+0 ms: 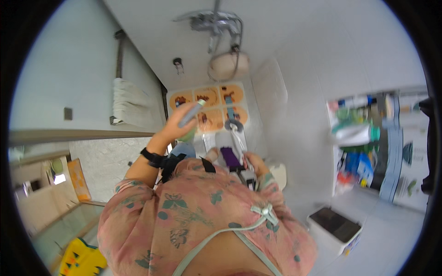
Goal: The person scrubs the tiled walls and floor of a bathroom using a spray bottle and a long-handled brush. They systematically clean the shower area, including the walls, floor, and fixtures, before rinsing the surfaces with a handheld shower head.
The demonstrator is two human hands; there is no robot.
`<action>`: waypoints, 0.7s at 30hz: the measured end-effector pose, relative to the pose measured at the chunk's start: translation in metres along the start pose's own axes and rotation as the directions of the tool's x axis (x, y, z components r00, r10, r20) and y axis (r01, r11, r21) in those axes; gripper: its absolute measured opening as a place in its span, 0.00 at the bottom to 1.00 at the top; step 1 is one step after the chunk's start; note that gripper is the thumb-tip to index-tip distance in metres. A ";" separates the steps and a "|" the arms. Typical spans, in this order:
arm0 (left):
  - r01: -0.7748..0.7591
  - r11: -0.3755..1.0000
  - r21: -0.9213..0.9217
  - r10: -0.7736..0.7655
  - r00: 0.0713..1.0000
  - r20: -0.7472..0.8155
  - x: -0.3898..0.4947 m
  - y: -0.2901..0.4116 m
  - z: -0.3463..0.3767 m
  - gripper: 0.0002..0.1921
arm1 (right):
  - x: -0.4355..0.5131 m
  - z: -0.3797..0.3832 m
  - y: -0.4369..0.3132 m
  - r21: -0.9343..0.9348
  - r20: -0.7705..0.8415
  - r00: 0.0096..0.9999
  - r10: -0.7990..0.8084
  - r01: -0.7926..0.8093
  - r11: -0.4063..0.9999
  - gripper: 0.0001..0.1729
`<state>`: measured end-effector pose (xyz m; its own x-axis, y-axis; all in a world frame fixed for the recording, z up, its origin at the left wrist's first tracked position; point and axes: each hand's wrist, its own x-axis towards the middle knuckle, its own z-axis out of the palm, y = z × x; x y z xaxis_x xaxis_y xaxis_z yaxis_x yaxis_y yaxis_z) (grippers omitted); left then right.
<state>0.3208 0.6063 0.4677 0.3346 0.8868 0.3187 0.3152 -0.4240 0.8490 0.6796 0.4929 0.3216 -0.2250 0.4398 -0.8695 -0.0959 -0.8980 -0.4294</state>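
Note:
My left hand, with a black band on its wrist, is raised on the left and grips a grey handle with a pale green tip. A pale green part shows just below that hand; whether it belongs to the handle is unclear. Low in front of my body, my right hand has curled fingers beside a white item; blur hides whether it grips it. A purple piece, perhaps cloth, lies left of my right hand. Ahead of it is a round grey object.
A mat with orange ovals covers the floor ahead. Beyond it are a chrome shower mixer and a beige basin. A towel hangs left. On the right are shelved bottles and a white wall box.

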 end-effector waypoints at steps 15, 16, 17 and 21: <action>0.239 0.968 -0.082 -0.159 0.829 0.536 -0.030 -0.090 0.065 0.23 | 0.075 -0.088 0.205 -0.106 -0.737 0.667 0.111 -0.277 0.955 0.12; 0.214 0.975 -0.068 -0.144 0.830 0.539 -0.034 -0.102 0.059 0.23 | 0.081 -0.085 0.200 -0.270 -0.720 0.690 0.073 -0.376 0.886 0.11; 0.210 0.978 -0.001 -0.174 0.811 0.559 -0.020 -0.071 0.104 0.23 | 0.062 -0.132 0.190 -0.426 -0.657 0.751 0.066 -0.442 0.789 0.10; 0.119 0.992 0.033 -0.115 0.794 0.597 -0.022 -0.092 0.141 0.22 | 0.068 -0.195 0.217 -0.193 -0.812 0.546 0.206 -0.584 0.788 0.14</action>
<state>0.4098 0.6002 0.3227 0.7597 0.6430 -0.0968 0.3823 -0.3212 0.8664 0.8328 0.3304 0.1216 0.6448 0.0662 -0.7614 0.2429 -0.9623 0.1221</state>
